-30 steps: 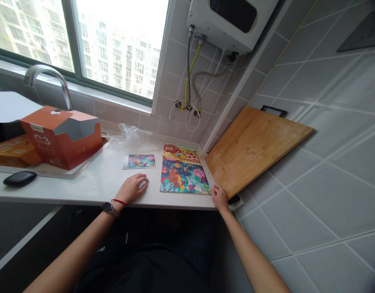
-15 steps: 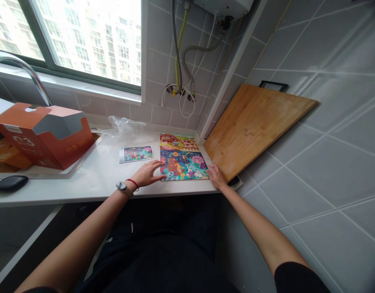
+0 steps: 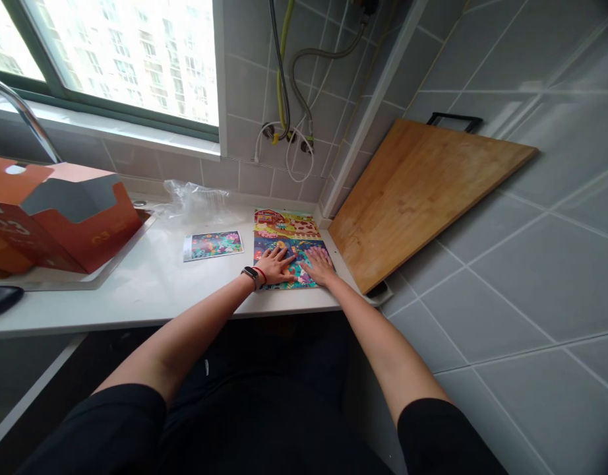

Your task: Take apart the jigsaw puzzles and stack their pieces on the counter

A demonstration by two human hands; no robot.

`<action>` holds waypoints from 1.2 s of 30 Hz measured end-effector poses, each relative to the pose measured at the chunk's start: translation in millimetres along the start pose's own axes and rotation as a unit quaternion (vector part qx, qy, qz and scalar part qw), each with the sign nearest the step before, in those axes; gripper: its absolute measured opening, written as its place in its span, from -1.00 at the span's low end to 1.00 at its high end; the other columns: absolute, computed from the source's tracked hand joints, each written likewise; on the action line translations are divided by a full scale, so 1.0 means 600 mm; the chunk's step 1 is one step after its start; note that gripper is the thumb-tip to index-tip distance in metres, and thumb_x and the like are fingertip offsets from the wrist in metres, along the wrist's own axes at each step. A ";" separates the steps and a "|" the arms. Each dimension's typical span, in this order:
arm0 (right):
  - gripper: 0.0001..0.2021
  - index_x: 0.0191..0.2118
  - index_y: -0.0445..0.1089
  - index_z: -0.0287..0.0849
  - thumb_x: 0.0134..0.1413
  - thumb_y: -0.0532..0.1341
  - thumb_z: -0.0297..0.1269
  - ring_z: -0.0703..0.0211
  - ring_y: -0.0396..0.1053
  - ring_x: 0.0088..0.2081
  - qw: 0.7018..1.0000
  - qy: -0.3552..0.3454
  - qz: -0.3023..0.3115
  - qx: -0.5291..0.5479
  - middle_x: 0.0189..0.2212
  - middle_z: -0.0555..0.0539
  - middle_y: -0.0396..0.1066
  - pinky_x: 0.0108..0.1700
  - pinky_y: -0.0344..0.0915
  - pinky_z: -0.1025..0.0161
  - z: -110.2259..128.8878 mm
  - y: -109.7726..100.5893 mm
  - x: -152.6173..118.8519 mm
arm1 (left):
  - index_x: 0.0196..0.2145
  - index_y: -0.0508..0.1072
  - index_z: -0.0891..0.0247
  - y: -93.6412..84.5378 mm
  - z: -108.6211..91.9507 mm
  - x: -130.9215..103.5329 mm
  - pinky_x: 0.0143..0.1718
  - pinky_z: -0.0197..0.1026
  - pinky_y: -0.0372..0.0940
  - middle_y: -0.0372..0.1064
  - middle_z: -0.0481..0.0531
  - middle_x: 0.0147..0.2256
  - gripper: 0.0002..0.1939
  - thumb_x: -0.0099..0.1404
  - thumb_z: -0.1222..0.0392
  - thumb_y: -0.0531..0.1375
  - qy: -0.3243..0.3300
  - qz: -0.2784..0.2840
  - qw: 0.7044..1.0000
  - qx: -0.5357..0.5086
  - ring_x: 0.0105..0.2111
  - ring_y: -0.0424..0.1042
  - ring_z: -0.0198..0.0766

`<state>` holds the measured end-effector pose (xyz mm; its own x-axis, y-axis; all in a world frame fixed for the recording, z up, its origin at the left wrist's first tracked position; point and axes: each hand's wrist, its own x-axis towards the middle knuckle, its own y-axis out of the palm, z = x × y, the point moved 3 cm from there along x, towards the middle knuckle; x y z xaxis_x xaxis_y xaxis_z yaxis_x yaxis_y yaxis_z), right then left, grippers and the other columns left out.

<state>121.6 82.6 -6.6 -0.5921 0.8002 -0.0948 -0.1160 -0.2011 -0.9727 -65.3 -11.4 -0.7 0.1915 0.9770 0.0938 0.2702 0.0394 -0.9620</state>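
Both arms are reaching forward over the white worktop [image 3: 150, 290], with the left hand [image 3: 277, 265] and right hand [image 3: 320, 266] lying palm-down, side by side, on the near half of the colourful puzzle [image 3: 285, 241]. Each grip is lying open and flat, fingers spread, pressing on the puzzle and clasping nothing. The puzzle is lying flat between a small picture card [image 3: 213, 245] and a leaning wooden cutting board [image 3: 417, 191].

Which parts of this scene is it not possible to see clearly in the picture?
- Head view: the puzzle is partly hidden under the left hand and right hand.
- The orange box and the black thing are cut off by the left edge.
- The small picture card is too small to read.
- The dark item under the wooden board is mostly hidden.
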 end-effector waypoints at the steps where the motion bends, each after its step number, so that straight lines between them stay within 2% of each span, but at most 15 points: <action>1: -0.25 0.47 -0.15 0.06 0.31 -0.19 0.30 -0.06 -0.46 0.50 1.000 0.009 0.003 0.001 0.51 0.00 -0.37 0.43 -0.43 -0.12 0.000 0.001 -0.002 | 0.41 0.13 0.19 0.000 0.000 -0.002 0.32 0.33 -0.22 -0.10 0.34 0.42 -0.04 0.27 -0.48 0.03 0.001 -0.001 1.000 0.002 0.41 -0.17 0.36; 7: -0.27 0.48 -0.19 0.10 0.32 -0.22 0.29 -0.20 -0.48 0.49 0.998 0.057 0.011 0.000 0.51 -0.01 -0.48 0.39 -0.40 -0.30 0.011 -0.006 -0.015 | 0.39 0.17 0.11 -0.005 -0.006 -0.013 0.33 0.27 -0.18 -0.02 0.22 0.41 -0.18 0.34 -0.40 -0.01 0.001 -0.011 1.000 0.009 0.40 -0.10 0.27; 13: -0.28 0.47 -0.18 0.10 0.32 -0.24 0.28 -0.21 -0.45 0.49 0.998 0.061 0.014 0.003 0.51 -0.02 -0.45 0.38 -0.38 -0.33 0.027 -0.010 -0.039 | 0.37 0.21 0.10 -0.006 -0.012 -0.030 0.32 0.26 -0.13 0.02 0.23 0.40 -0.24 0.37 -0.35 -0.01 -0.001 -0.020 1.000 0.012 0.39 -0.05 0.26; 19: -0.27 0.48 -0.20 0.08 0.33 -0.24 0.27 -0.19 -0.51 0.49 0.998 0.052 0.024 0.004 0.51 -0.03 -0.47 0.38 -0.44 -0.31 0.054 -0.006 -0.064 | 0.37 0.19 0.08 0.002 -0.009 -0.071 0.31 0.31 -0.15 -0.02 0.22 0.41 -0.26 0.38 -0.33 0.00 0.000 -0.036 0.999 0.011 0.39 -0.06 0.29; 25: -0.27 0.47 -0.19 0.12 0.31 -0.22 0.29 -0.15 -0.54 0.49 0.998 0.049 0.033 0.013 0.51 0.00 -0.48 0.38 -0.44 -0.32 0.079 0.002 -0.063 | 0.38 0.19 0.05 -0.002 0.002 -0.100 0.32 0.28 -0.11 0.00 0.19 0.41 -0.30 0.41 -0.30 0.00 -0.013 -0.038 0.999 0.033 0.38 -0.02 0.24; 29: -0.28 0.47 -0.15 0.12 0.31 -0.19 0.29 -0.09 -0.47 0.50 0.998 0.045 0.035 0.017 0.51 0.01 -0.43 0.40 -0.38 -0.26 0.074 -0.003 -0.056 | 0.38 0.19 0.06 -0.007 0.003 -0.100 0.31 0.29 -0.10 0.00 0.21 0.41 -0.30 0.42 -0.30 -0.02 -0.013 -0.036 0.998 0.040 0.38 -0.02 0.24; 36: -0.27 0.48 -0.18 -0.08 0.36 -0.22 0.20 -0.16 -0.38 0.49 0.995 0.094 0.005 0.017 0.51 -0.17 -0.33 0.42 -0.36 -0.15 0.055 -0.005 -0.046 | 0.38 0.18 0.05 -0.009 0.012 -0.102 0.32 0.28 -0.11 -0.02 0.19 0.41 -0.31 0.43 -0.29 -0.03 -0.014 -0.032 0.999 0.027 0.39 -0.04 0.23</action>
<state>111.8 42.2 5.8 -0.4340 0.8892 -0.1450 -0.1395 -0.2254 -0.9642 -85.1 -69.8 -3.0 0.1489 0.9775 0.1494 0.2298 0.1127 -0.9667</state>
